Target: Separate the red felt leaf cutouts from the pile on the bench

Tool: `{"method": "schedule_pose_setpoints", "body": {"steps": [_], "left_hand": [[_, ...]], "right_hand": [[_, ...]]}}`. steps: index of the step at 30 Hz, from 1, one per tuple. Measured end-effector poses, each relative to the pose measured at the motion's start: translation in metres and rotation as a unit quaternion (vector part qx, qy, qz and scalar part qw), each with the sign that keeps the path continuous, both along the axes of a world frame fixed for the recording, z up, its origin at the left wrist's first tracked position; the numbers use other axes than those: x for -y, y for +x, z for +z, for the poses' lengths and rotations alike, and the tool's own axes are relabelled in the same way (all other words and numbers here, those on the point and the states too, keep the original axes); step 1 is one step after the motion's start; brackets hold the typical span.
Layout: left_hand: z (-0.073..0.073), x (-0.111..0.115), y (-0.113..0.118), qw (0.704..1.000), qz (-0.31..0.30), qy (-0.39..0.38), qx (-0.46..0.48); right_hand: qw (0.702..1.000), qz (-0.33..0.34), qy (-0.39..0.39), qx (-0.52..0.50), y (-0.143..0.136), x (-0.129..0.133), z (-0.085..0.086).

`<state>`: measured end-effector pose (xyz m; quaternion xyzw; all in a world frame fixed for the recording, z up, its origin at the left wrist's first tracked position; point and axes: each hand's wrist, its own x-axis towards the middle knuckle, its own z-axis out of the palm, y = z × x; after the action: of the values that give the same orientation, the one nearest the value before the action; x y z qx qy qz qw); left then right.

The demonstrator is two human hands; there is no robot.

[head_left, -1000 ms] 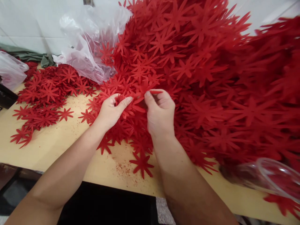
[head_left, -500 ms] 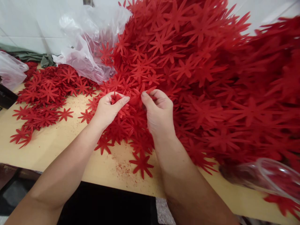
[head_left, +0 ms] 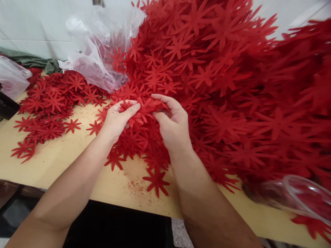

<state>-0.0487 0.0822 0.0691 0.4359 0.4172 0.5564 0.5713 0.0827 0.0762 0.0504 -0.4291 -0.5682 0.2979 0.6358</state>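
Several red flower-shaped cutouts point(head_left: 133, 119), with long narrow petals and stacked together, are pinched between the thumb and fingers of my left hand point(head_left: 120, 116). Just to the right, my right hand point(head_left: 172, 119) has its thumb and forefinger parted, at the petals' right edge. Whether its fingertips touch a petal I cannot tell against the same red behind. Both hands are over the near edge of a large heap of the same red cutouts point(head_left: 204, 74). One loose red cutout point(head_left: 157, 182) lies flat on the table below them.
A smaller pile of red cutouts point(head_left: 54, 103) spreads at the left of the wooden table point(head_left: 64, 165). Crumpled clear plastic bags point(head_left: 103, 44) stand behind it against the white wall. A clear plastic container point(head_left: 297, 196) lies at the right front. Red crumbs dot the tabletop.
My right hand's thumb and forefinger have parted from their pinch, and the hand has shifted slightly left and down. My left hand keeps its pinch, moved slightly left.
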Motion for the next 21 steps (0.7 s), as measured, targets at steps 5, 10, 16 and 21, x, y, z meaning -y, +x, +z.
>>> {"method": "schedule_pose_setpoints", "body": {"steps": [5,10,16,21], "left_hand": [[-0.0037,-0.0025,-0.0028,1.000,-0.006,-0.016,0.025],[-0.0043,-0.0003,-0.0032,0.998,-0.048,-0.006,0.027],[0.0007,0.0021,0.0003,0.997,-0.060,0.001,0.043],[-0.0009,0.0034,0.0034,0.997,-0.076,-0.027,0.010]], "right_hand": [[0.998,0.049,-0.004,-0.033,-0.0036,0.0012,0.0002],[0.997,0.065,-0.016,-0.038,-0.0054,-0.0013,-0.0026],[0.999,0.034,-0.007,-0.030,-0.0047,-0.0003,-0.0010],[1.000,-0.006,0.006,0.010,-0.0065,-0.0009,-0.0012]]}}
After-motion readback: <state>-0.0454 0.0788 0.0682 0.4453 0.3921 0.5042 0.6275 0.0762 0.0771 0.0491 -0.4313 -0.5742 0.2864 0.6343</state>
